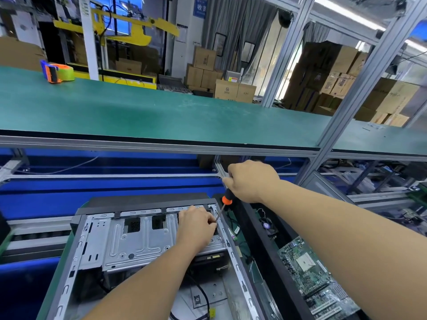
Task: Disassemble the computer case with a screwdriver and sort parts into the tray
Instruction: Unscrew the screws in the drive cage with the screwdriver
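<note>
Right hand (250,182) grips the screwdriver (223,205) by its orange-and-black handle, shaft slanting down toward 7 o'clock. Tip meets the fingers (209,224) of the left hand (196,225), which curl around it at the top right corner of the drive cage (138,241); the tip itself is hidden. Cage sits inside the open computer case (147,250), which lies on the green-matted surface (49,294). At 3 o'clock from the case: a black tray (258,229) holding a small fan (268,227) and a motherboard (316,276). At 11 o'clock, well apart, a tape dispenser (57,72) rests on the upper green shelf (161,112).
</note>
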